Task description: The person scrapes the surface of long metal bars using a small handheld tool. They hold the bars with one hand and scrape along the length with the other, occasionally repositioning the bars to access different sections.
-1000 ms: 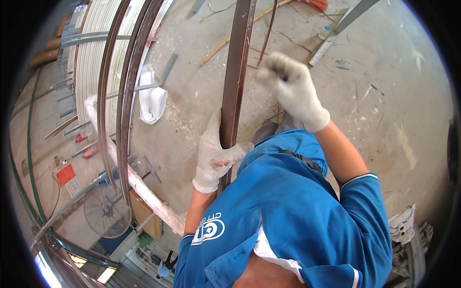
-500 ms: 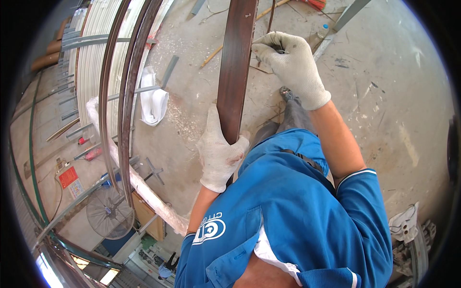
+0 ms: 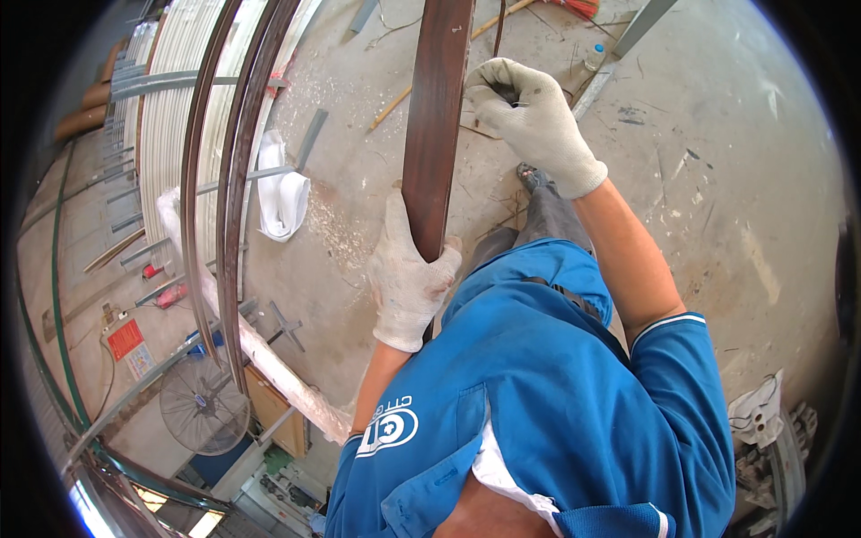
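A long dark brown wood-grain plank (image 3: pixel 437 125) stretches away from my body and out past the upper edge of the view. My left hand (image 3: pixel 405 282), in a pale knit glove, grips its near end, with the thumb along the left edge and the fingers wrapped over the other side. Beside the plank's right edge, farther up, is my gloved right hand (image 3: pixel 535 117). Its thumb and forefinger are curled together in a pinch. Whatever lies between those fingertips is too small or hidden to make out.
Two dark brown lengths (image 3: pixel 238 170) stand on the left, by stacked white strips (image 3: pixel 166 134) on grey metal bars. A white roll (image 3: pixel 285 199) lies on the floor. A fan (image 3: pixel 204 405) is at lower left; a bottle (image 3: pixel 594 58) and red broom (image 3: pixel 581 7) are beyond my right hand.
The plank and both hands have shifted slightly left in the view. My right hand's pinched fingers have stayed close to the plank's right edge, and my left hand keeps its grip.
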`<state>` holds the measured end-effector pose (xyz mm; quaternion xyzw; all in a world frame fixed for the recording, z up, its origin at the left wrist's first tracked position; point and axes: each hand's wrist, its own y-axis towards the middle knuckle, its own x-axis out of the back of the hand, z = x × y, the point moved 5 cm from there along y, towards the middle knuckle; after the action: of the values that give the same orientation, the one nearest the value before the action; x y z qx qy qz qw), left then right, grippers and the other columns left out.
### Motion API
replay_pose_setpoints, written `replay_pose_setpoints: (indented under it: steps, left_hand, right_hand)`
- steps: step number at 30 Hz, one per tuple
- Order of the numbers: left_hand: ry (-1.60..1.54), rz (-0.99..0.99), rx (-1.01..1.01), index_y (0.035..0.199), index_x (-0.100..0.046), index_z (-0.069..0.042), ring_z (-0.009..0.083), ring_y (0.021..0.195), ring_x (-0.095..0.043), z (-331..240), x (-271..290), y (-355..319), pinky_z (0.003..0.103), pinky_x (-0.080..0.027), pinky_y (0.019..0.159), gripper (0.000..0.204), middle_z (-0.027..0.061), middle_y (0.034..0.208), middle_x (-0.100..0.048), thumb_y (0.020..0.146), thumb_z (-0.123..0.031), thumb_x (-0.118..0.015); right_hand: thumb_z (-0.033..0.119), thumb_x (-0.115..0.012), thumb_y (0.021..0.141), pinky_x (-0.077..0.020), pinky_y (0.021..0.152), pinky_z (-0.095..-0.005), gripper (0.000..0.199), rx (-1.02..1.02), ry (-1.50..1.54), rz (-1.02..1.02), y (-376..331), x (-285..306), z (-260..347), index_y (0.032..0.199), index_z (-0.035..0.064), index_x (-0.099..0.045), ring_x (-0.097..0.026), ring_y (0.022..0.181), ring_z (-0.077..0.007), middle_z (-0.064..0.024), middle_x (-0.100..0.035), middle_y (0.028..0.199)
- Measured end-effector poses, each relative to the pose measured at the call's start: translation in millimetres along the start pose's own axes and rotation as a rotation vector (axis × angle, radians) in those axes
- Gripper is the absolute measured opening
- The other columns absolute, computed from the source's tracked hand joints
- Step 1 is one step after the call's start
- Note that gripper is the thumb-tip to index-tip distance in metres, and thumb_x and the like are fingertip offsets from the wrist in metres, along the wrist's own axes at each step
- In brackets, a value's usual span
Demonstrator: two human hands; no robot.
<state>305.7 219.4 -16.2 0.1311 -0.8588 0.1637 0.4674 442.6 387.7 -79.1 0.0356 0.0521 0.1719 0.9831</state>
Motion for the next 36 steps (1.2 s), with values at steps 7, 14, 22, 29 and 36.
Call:
replay_pose_setpoints:
  steps: [7,14,22,29,36]
  left_hand:
    - [-0.089,0.049,0.034,0.142,-0.046,0.011,0.0288,0.097,-0.071,12,4,7,0.035,-0.055,0.088,0.086,0.0252,0.112,-0.069,0.069,-0.017,-0.083]
    - [-0.170,0.025,-0.052,0.139,-0.048,0.006,0.0296,0.094,-0.069,18,7,9,0.037,-0.055,0.085,0.079,0.0232,0.108,-0.068,0.070,-0.017,-0.079]
    - [-0.020,0.026,-0.039,0.143,-0.045,0.010,0.0334,0.098,-0.071,20,8,10,0.038,-0.055,0.088,0.083,0.0266,0.118,-0.067,0.071,-0.016,-0.079]
    - [-0.072,0.032,0.002,0.142,-0.047,0.005,0.0353,0.094,-0.071,22,7,13,0.040,-0.056,0.083,0.081,0.0250,0.111,-0.069,0.071,-0.016,-0.079]
    - [0.030,0.033,-0.038,0.145,-0.044,0.004,0.0372,0.092,-0.071,26,5,15,0.041,-0.056,0.082,0.085,0.0249,0.112,-0.068,0.071,-0.019,-0.079]
  right_hand:
    - [0.007,-0.068,0.092,-0.0461,0.066,-0.0243,0.005,-0.070,0.335,0.436,-14,-1,30,0.091,0.0019,-0.068,-0.053,0.075,-0.0048,0.0041,-0.063,0.082]
    - [0.018,-0.077,0.092,-0.0529,0.073,-0.0250,0.020,-0.117,0.094,-0.048,-7,9,8,0.105,0.0025,-0.076,-0.062,0.080,-0.0069,-0.0013,-0.072,0.089]
    - [0.011,-0.071,0.094,-0.0540,0.073,-0.0238,0.016,-0.022,-0.172,-0.132,3,-7,5,0.106,0.0001,-0.076,-0.065,0.079,-0.0069,-0.0027,-0.076,0.091]
    - [0.024,-0.078,0.086,-0.0544,0.066,-0.0331,0.022,0.053,-0.367,-0.246,7,-11,3,0.087,0.0021,-0.076,-0.067,0.064,-0.0183,-0.0111,-0.072,0.073]
    - [0.021,-0.074,0.086,-0.0540,0.066,-0.0318,0.020,-0.016,-0.231,-0.240,11,-15,-12,0.084,0.0011,-0.074,-0.064,0.063,-0.0149,-0.0099,-0.070,0.070]
